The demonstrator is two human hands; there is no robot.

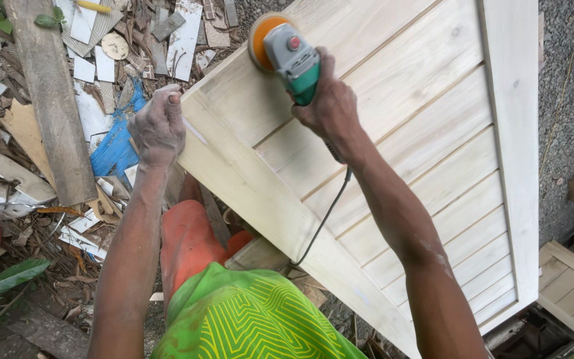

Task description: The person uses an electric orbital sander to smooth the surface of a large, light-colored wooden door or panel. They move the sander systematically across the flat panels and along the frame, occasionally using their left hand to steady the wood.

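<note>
Head view shows the right hand (pixel 330 106) clenched around a green sander (pixel 287 53), likely weighty and buzzing, while left hand (pixel 159 126) fingers grip the stiff wooden door panel (pixel 393 173) edge.

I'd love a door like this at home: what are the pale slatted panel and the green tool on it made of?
The pale slatted door panel looks like bare, unfinished wood: visible grain, no paint or sheen. The green and grey power sander, held in the right hand, seems to have a moulded plastic body and an orange disc, perhaps rubber or foam.
</note>
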